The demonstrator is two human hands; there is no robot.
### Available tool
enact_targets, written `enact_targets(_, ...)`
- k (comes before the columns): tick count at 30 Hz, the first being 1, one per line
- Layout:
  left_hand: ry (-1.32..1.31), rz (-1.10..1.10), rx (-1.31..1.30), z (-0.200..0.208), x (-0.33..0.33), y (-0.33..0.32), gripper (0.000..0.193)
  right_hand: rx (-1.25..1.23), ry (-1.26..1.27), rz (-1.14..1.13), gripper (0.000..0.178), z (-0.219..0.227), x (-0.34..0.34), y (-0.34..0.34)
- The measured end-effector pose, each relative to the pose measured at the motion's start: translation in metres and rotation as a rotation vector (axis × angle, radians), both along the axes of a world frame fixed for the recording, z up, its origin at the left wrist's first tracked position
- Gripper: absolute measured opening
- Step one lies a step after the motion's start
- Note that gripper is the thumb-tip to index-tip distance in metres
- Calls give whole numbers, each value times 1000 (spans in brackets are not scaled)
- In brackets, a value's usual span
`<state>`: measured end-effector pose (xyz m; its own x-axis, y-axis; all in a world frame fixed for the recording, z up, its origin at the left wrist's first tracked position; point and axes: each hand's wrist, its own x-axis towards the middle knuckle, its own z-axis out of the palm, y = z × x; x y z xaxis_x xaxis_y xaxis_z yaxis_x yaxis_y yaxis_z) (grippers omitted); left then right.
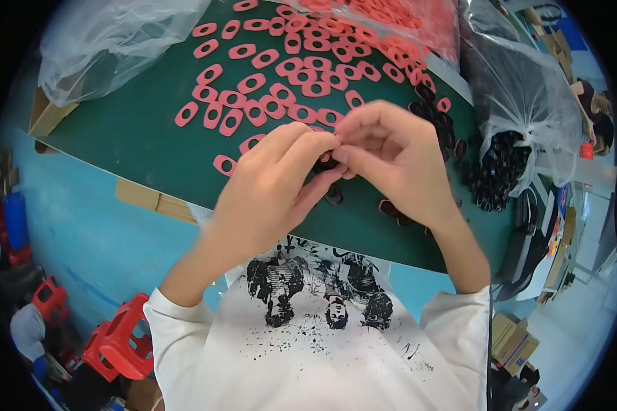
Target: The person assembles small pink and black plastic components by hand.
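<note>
My left hand (271,181) and my right hand (397,154) meet over the near part of the green table (140,127). Between their fingertips is a small black part (322,166) with a bit of pink showing in it; the fingers cover most of its shape. My left fingers and thumb are closed around it from the left, while my right thumb and forefinger pinch at its upper edge. Just beyond the hands lie many flat pink oblong pieces (231,123), each with an oval hole. A few dark pieces (389,208) rest below my right hand.
Pink pieces are heaped (391,17) at the far side by clear plastic. Black pieces (440,123) line the right, beside a clear bag (528,89) holding more black parts (502,168). Another plastic bag (110,48) lies far left. Red stools (127,339) stand lower left.
</note>
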<state>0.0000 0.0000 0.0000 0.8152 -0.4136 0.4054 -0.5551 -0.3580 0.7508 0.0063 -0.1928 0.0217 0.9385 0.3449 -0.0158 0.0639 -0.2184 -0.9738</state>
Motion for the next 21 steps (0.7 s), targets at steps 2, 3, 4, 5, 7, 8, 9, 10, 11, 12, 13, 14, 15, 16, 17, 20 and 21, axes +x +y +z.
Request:
enact_targets(2,93,-99,30,15,2,-4,50,106,173,-11,33,9,4,-8)
enact_targets(3,70,-146,47,14,17,10,50,124,148,-57,33,3,17,-1)
enact_targets(4,143,-231,68,19,18,10,46,127,240,62,34,5,22,-11)
enact_targets(5,214,-319,88,20,18,10,44,130,331,178,34,6,22,-19)
enact_targets(7,253,-371,80,21,18,5,45,148,384,231,36,8,21,-21)
enact_targets(8,305,-313,81,25,14,2,46,209,386,225,35,5,17,-20)
enact_targets(9,357,-245,85,26,11,-1,48,272,386,231,34,-1,14,-20)
enact_targets(10,370,-197,93,23,8,-6,52,361,361,136,32,-6,5,-19)
enact_targets(11,361,-233,85,23,8,-12,52,452,330,50,31,-11,-5,-18)
enact_targets(12,223,-241,148,22,11,-19,51,489,328,-34,30,-12,-15,-21)
enact_targets(13,88,-229,216,21,13,-23,50,489,310,-41,37,-16,-23,-21)
enact_targets(14,-33,-277,184,14,15,-31,41,509,287,-62,41,-20,-35,-19)
enact_targets(15,-34,-284,186,11,14,-33,41,530,271,-67,45,-21,-42,-17)
enact_targets(16,-23,-314,224,9,14,-35,36,433,263,25,53,-19,-47,-24)
enact_targets(17,-11,-343,264,9,15,-37,31,314,217,-57,52,-13,-56,-33)
enact_targets(20,-13,-197,321,8,20,-22,28,-372,-376,-300,30,4,-70,-89)
enact_targets(21,-41,-142,310,10,26,-13,29,-788,-589,-371,24,11,-78,-123)
